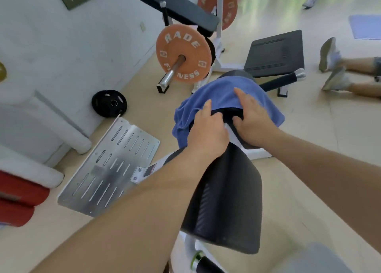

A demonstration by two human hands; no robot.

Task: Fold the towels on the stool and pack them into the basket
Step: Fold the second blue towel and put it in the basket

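A blue towel (218,93) lies draped over the far black pad (237,75) of a gym bench, hanging down its left side. My left hand (206,132) grips the towel's near left edge, fingers curled round the cloth. My right hand (252,120) lies on the towel's near right part, index finger stretched over the top, thumb tucked under the edge at the gap in the pad. The nearer black pad (224,200) of the bench runs toward me under my forearms. No basket is in view.
A barbell with an orange plate (183,54) sits on a white rack behind the bench. A black plate (109,103) and a slotted metal footplate (111,165) lie on the floor to the left. Another person's legs (346,72) lie at right. A black step platform (276,54) stands beyond.
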